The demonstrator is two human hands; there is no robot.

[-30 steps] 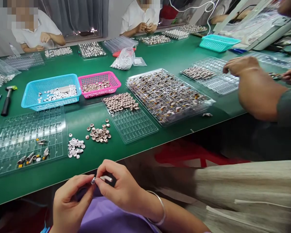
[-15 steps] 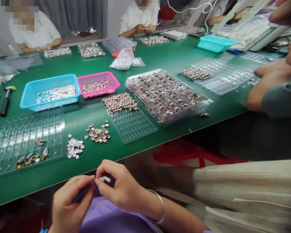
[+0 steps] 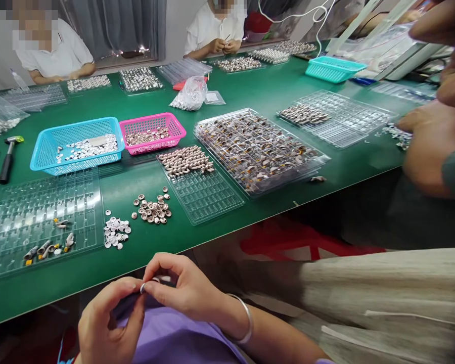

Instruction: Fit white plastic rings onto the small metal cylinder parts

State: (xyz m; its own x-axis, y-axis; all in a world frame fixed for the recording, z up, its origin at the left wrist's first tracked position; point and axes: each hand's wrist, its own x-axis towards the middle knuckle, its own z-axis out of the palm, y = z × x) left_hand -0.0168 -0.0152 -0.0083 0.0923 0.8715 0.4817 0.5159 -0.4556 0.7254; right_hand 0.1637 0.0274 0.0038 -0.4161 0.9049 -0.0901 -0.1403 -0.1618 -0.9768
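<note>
My left hand and my right hand meet above my lap, just off the table's front edge. Both are closed in a pinch on one small white earbud shell with a pale stem. The stem points right, beneath the curled fingers of my right hand, and a round, shiny end sits between both hands' fingertips. Fingers cover most of the part. On the table beyond lie a pile of white round caps and a pile of beige cup-shaped shells. A clear tray at left holds a few earbud parts with yellow bits.
Blue basket and pink basket contain small parts. A half-filled tray and stacked full trays stand right of them. A hammer lies far left. A co-worker's arm reaches in at right; two people sit opposite.
My hands have shifted slightly left, and the part has turned so its stem is more hidden behind my right fingers. At right, the co-worker's hand has moved near the small loose parts.
</note>
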